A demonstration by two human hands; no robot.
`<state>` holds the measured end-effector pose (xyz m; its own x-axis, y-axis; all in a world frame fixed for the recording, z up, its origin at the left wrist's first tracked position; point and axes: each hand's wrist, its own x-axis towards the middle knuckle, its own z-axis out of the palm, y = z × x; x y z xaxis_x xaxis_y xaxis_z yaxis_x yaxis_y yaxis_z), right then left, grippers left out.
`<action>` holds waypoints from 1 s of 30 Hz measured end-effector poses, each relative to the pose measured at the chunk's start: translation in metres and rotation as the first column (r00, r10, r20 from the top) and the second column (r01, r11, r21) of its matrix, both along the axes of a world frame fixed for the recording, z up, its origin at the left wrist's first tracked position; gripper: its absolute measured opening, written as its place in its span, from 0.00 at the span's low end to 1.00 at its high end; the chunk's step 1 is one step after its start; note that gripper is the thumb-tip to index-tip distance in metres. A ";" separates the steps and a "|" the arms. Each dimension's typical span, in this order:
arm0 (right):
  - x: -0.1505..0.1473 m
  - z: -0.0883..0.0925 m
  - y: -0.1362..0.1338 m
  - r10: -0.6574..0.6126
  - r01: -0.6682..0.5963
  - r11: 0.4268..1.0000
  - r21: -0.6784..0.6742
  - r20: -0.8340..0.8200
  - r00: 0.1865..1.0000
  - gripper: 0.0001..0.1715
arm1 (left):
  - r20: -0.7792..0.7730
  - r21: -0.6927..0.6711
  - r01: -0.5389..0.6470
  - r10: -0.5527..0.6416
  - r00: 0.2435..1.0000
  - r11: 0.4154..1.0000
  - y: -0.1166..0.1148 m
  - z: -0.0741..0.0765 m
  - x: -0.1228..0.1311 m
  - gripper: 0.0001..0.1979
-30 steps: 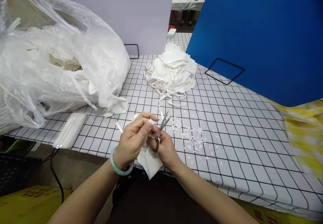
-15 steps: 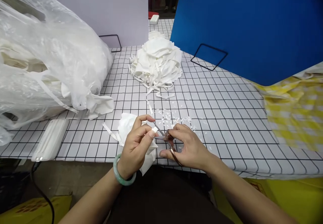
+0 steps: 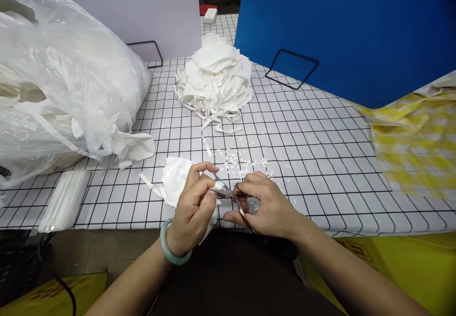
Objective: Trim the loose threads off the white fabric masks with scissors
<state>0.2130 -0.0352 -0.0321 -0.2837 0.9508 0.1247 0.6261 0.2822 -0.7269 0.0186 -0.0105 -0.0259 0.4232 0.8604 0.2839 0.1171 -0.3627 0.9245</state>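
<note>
My left hand [image 3: 194, 206], a green bangle [image 3: 173, 249] at its wrist, pinches the white fabric piece [image 3: 175, 176], part of which lies on the table under and beside the hand. Small scissors [image 3: 235, 194] are in my right hand [image 3: 265, 204], with thumb and fingers at the handles. Their blades are apart, and the tips reach the fabric at my left fingertips. Tiny white scraps [image 3: 245, 164] lie scattered just beyond the scissors. Farther back stands a heap of white fabric pieces with straps [image 3: 217, 76].
A clear plastic bag of white fabric [image 3: 89, 69] fills the left side. Near it is a white power strip [image 3: 64, 199]. Behind are a grey panel [image 3: 142, 7] and a blue panel [image 3: 320, 26]. Yellow checked cloth [image 3: 416, 145] lies right on the grid-patterned table [image 3: 320, 154].
The whole view has shifted slightly, so the table things appear higher and farther left. The scissor blades now reach further over my left fingertips.
</note>
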 end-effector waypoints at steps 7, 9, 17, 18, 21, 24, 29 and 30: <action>-0.002 0.000 0.000 0.005 -0.004 1.000 0.029 -0.020 1.000 0.32 | 0.005 0.046 0.026 -0.026 1.000 0.999 0.000 -0.002 0.000 0.12; -0.002 -0.001 0.000 0.002 -0.001 0.999 0.037 -0.024 1.000 0.33 | 0.008 0.060 0.029 -0.030 1.000 0.998 -0.001 -0.002 0.000 0.12; 0.000 -0.006 -0.003 -0.016 0.017 0.998 0.057 -0.027 1.000 0.35 | -0.014 0.125 0.050 -0.049 0.999 0.991 0.001 -0.001 0.002 0.12; 0.001 -0.007 -0.004 -0.020 0.022 0.998 0.062 -0.025 0.999 0.35 | -0.024 0.132 0.054 -0.052 0.998 0.990 0.001 -0.001 0.003 0.12; 0.006 -0.012 -0.010 -0.046 0.046 0.997 0.063 -0.014 0.999 0.34 | -0.044 0.135 0.081 -0.076 0.996 0.988 0.001 -0.002 0.008 0.11; 0.012 -0.022 -0.020 -0.104 0.105 0.994 0.019 -0.008 0.994 0.34 | -0.063 0.117 0.138 -0.132 0.989 0.983 0.002 -0.008 0.017 0.11; 0.024 -0.041 -0.042 -0.307 0.291 0.927 -0.235 -0.032 0.951 0.36 | -0.095 0.060 0.240 -0.234 0.968 0.969 0.007 -0.027 0.033 0.10; 0.026 -0.042 -0.045 -0.351 0.316 0.893 -0.319 -0.055 0.935 0.35 | -0.097 0.049 0.243 -0.237 0.967 0.969 0.007 -0.029 0.035 0.10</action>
